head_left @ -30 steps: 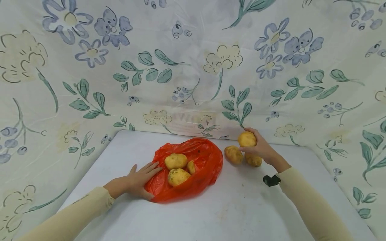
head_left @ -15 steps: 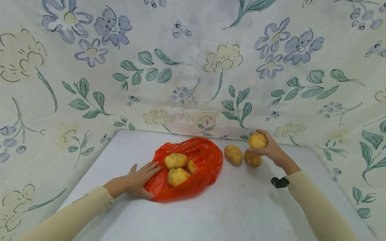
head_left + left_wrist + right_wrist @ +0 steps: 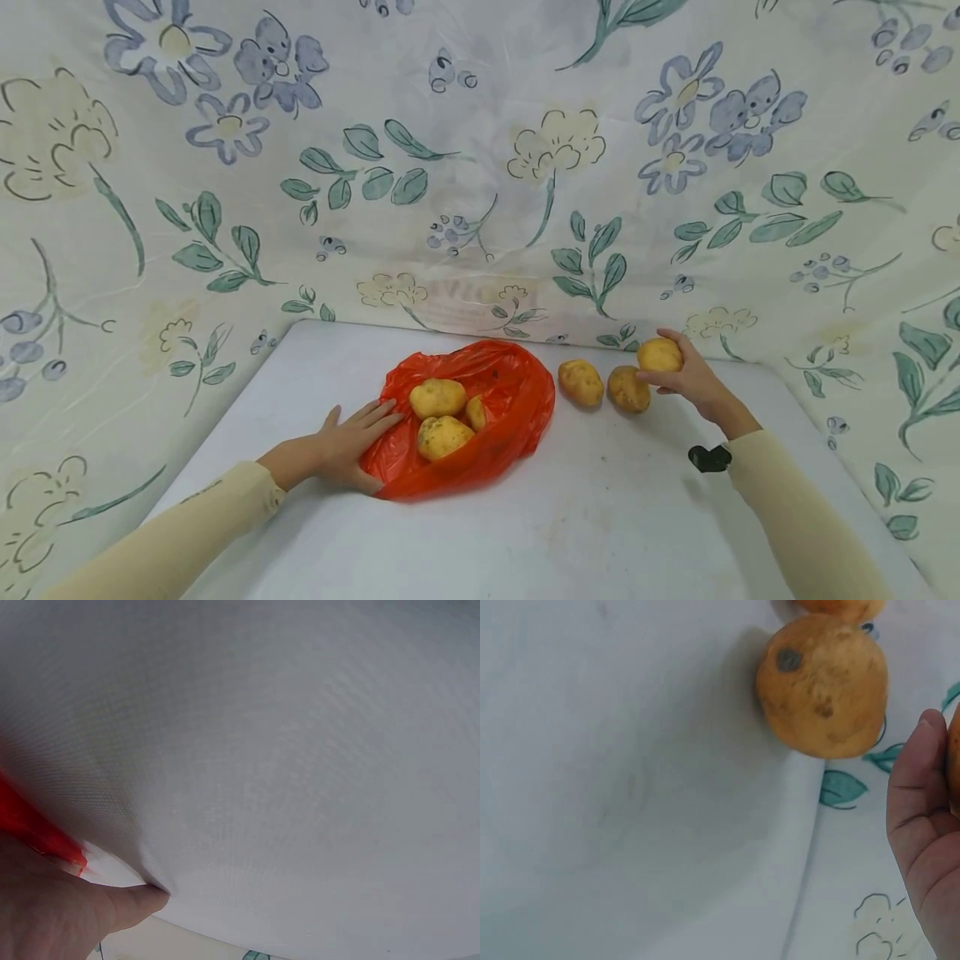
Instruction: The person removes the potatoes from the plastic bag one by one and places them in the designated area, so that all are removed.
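Potato [image 3: 660, 356] shifted right, near far table edge [image 3: 345, 328]; right hand [image 3: 696, 385] gripping it, left hand [image 3: 347, 450] spread on red bag's [image 3: 517, 392] edge

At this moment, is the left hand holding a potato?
No, the left hand rests outstretched on the edge of the red bag.

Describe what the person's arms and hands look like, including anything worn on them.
The left hand and right hand wear no gloves. The left sleeve and right sleeve are long and cream-coloured. A thin dark marking on the left one is too small to read. A small black piece shows by the right cuff.
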Tool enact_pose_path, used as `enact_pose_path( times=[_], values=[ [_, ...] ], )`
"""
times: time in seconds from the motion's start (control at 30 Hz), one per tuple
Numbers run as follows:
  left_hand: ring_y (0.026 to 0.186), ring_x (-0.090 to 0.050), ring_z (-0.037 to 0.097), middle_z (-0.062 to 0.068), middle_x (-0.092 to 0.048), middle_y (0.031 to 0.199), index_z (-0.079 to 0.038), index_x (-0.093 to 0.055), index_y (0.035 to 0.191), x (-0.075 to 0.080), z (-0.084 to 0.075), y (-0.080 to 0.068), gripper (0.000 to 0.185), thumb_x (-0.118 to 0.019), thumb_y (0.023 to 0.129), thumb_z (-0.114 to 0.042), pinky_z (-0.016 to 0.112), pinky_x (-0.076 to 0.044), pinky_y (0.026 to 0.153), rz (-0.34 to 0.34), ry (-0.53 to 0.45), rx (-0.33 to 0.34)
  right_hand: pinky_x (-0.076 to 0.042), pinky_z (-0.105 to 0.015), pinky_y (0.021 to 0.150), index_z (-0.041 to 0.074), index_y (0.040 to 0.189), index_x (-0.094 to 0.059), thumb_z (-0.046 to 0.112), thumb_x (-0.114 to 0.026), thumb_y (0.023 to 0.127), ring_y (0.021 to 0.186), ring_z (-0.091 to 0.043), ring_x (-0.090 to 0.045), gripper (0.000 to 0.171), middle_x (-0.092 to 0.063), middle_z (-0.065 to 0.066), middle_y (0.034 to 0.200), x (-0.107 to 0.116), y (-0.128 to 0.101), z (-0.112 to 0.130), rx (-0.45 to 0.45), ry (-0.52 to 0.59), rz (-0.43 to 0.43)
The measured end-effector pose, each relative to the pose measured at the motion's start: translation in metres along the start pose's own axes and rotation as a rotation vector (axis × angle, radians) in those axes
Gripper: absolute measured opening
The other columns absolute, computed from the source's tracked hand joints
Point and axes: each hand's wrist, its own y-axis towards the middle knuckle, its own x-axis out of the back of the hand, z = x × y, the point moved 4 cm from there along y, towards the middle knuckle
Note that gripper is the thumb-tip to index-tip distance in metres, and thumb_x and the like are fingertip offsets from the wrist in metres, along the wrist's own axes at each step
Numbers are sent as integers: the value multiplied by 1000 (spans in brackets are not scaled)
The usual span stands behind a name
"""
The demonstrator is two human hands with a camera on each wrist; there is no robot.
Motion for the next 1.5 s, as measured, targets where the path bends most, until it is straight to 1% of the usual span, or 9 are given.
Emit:
enact_pose_path(
  times=[0.07, 0.3, 0.5, 0.83, 0.9, 1.1, 1.2, 1.37, 1.5],
  values=[
    [150, -11, 42, 13, -17, 165, -15, -27, 156, 0, 0, 0, 111, -82, 69, -57, 81, -5, 108, 2, 0, 4, -54, -27, 80, 12, 158, -6, 29, -74, 89, 117, -35, -47, 98, -32, -27, 146, 1, -1, -2, -3, -4, 0],
    [149, -12, 45, 16, -18, 164, -13, -27, 155, -1, -1, -2, 110, -81, 70, -57, 82, -5, 107, -3, 0, -18, -55, -26, 79, 13, 158, -5, 28, -74, 89, 112, -34, -49, 98, -30, -28, 145, 5, -2, -9, -16, 7, -27],
    [150, -12, 44, 15, -18, 164, -14, -27, 156, 0, -2, -2, 111, -81, 69, -58, 81, -5, 108, -2, 4, -7, -55, -27, 79, 11, 158, -5, 24, -72, 91, 112, -33, -49, 96, -30, -28, 145, 7, -4, -15, -25, 7, -29],
    [150, -13, 43, 14, -19, 164, -14, -28, 155, 9, -4, 1, 111, -83, 68, -55, 81, -6, 108, -15, 7, -3, -55, -26, 78, 10, 158, -5, 29, -74, 89, 110, -29, -50, 99, -34, -26, 142, 15, -3, -23, -34, 9, -30],
    [149, -13, 43, 14, -20, 164, -14, -28, 155, 7, -3, 1, 111, -83, 68, -55, 81, -6, 108, -13, 9, 3, -55, -26, 79, 9, 158, -5, 29, -73, 90, 112, -30, -50, 99, -33, -26, 143, 14, -3, -28, -46, 11, -23],
    [149, -15, 42, 12, -21, 164, -14, -29, 155, -4, -1, -5, 111, -82, 67, -59, 81, -6, 107, -2, 7, 13, -55, -29, 81, 9, 157, -5, 30, -74, 89, 115, -32, -49, 99, -32, -26, 144, 5, -7, -43, -83, 19, -3],
    [149, -15, 42, 12, -21, 164, -14, -30, 155, -5, 0, -6, 111, -82, 67, -58, 81, -6, 107, -7, 2, 14, -55, -29, 81, 9, 157, -6, 31, -75, 88, 114, -32, -50, 100, -33, -26, 143, 4, -8, -46, -74, 16, -1],
    [149, -14, 43, 13, -21, 164, -13, -29, 155, -6, -1, -6, 111, -82, 68, -58, 81, -6, 107, 0, -2, 7, -57, -30, 81, 8, 157, -7, 30, -76, 88, 111, -30, -51, 100, -35, -26, 142, 5, -8, -51, -86, 7, 1],
    [149, -14, 42, 13, -20, 164, -13, -29, 155, -2, 0, -4, 110, -81, 69, -58, 81, -7, 107, -13, 13, -2, -56, -30, 80, 9, 157, -6, 29, -75, 88, 111, -29, -51, 99, -35, -26, 141, 8, -6, -53, -87, 9, -4]
  ],
)
